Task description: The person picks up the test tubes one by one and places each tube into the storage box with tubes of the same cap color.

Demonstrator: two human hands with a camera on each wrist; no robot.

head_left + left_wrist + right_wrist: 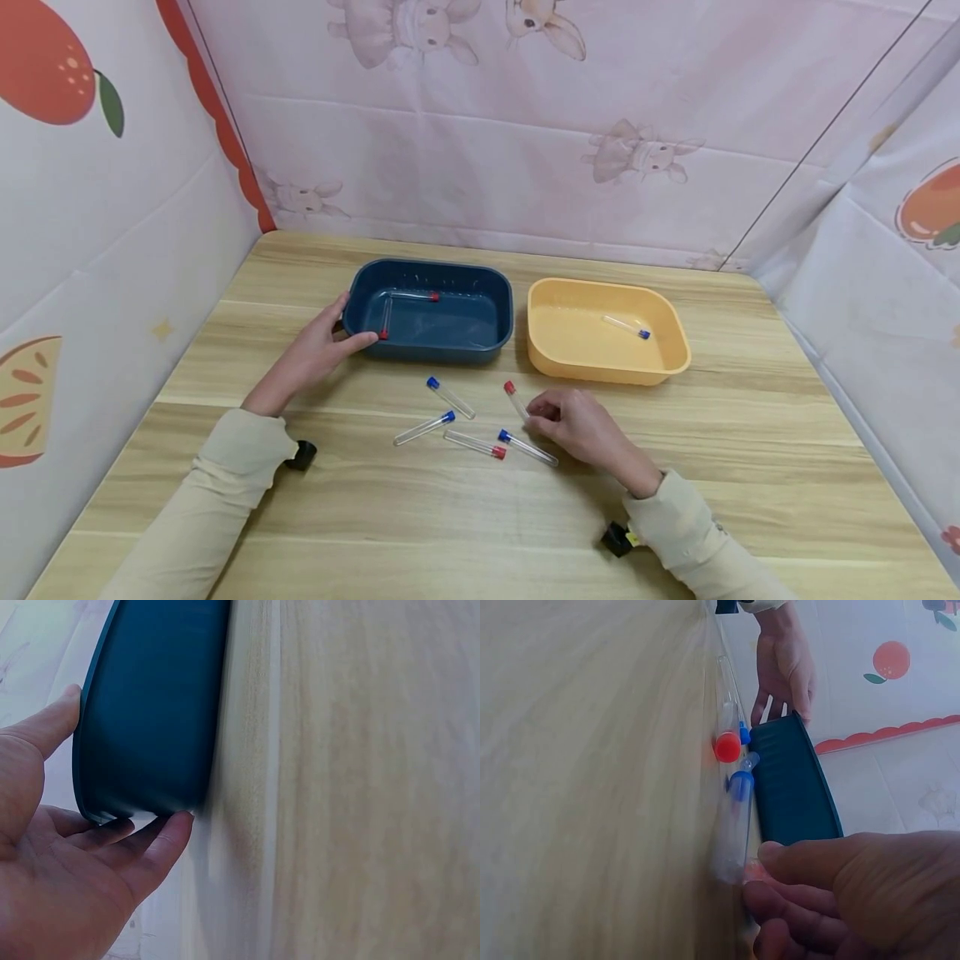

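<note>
My left hand [318,350] holds the left end of the dark blue tub [442,353], the thumb at its front rim. Fingertips [177,825] touch the tub's outer wall in the left wrist view. Two red-capped test tubes lie inside, one along the back [412,297] and one at the left. My right hand [581,423] pinches the clear end of a red-capped test tube [517,402] between thumb and forefinger, low over the table. Right beside that hand lies a blue-capped test tube [531,450], large in the right wrist view.
To the right stands a yellow tub [585,370] with one blue-capped test tube [625,326] in it. Two more blue-capped tubes and a red-capped test tube [471,443] are on the wooden table [375,517]. Printed cloth walls [480,150] surround the table's back and sides.
</note>
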